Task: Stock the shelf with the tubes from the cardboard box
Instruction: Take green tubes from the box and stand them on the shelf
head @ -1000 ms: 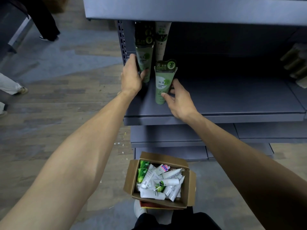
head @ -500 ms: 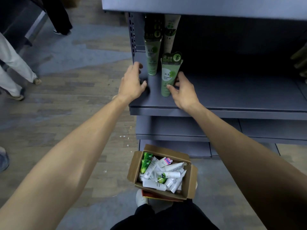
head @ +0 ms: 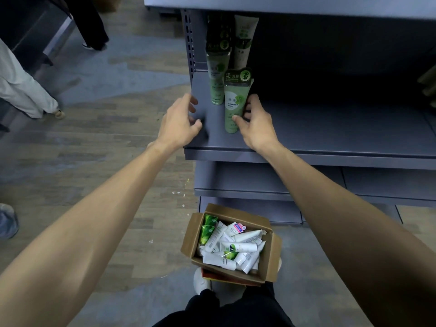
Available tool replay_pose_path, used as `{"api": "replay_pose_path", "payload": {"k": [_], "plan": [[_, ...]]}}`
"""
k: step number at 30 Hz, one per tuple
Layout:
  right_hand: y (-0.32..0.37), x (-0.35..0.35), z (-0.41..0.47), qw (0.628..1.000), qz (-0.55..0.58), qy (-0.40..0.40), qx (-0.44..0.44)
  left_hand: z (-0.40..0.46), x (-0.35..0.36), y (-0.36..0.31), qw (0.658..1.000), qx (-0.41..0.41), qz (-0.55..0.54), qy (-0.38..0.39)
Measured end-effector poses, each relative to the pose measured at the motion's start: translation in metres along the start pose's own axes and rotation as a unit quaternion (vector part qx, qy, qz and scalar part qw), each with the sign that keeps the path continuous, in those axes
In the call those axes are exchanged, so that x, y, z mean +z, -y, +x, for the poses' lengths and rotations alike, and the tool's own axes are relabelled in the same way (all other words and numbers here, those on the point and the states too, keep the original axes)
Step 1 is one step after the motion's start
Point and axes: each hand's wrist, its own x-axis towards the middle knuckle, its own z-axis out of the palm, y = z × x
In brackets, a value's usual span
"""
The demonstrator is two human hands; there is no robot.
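Note:
Three tubes stand upright at the left end of the grey shelf point(head: 330, 128). The front one, a green tube point(head: 234, 102), is gripped near its base by my right hand point(head: 256, 125), thumb on its front and fingers behind. A second green tube point(head: 217, 83) and a pale tube point(head: 243, 43) stand behind it. My left hand point(head: 180, 125) hovers over the shelf's left corner, fingers apart, holding nothing. On the floor below sits the open cardboard box point(head: 271, 253), filled with several white and green tubes point(head: 232, 247).
An upper shelf board point(head: 283, 3) overhangs the tubes. Lower shelves point(head: 306, 185) stick out beneath. Other people's legs point(head: 26, 90) stand on the wooden floor at the left, and a shoe point(head: 8, 220) shows at the left edge. My own foot point(head: 200, 282) is beside the box.
My left hand has let go of the rear green tube and drawn back to the shelf's front left corner. My right hand stays on the front tube.

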Motion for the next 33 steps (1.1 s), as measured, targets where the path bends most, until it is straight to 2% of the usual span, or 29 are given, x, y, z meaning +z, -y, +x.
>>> {"api": "replay_pose_path", "payload": {"k": [12,17,28,33], "plan": [[0.004,0.014,0.015,1.000,-0.023,0.015,-0.004,-0.012,0.003,0.006,1.000,-0.013,-0.017,-0.003],[0.006,0.027,0.028,0.999,-0.053,0.001,-0.006,-0.015,-0.002,0.007,1.000,-0.018,-0.015,-0.011],[0.009,0.033,0.039,0.999,-0.041,-0.022,-0.004,-0.021,-0.007,0.001,1.000,-0.007,-0.022,0.000],[0.011,0.036,0.042,0.998,-0.055,-0.041,-0.013,-0.031,-0.010,0.001,0.999,0.028,0.029,0.031]]}}
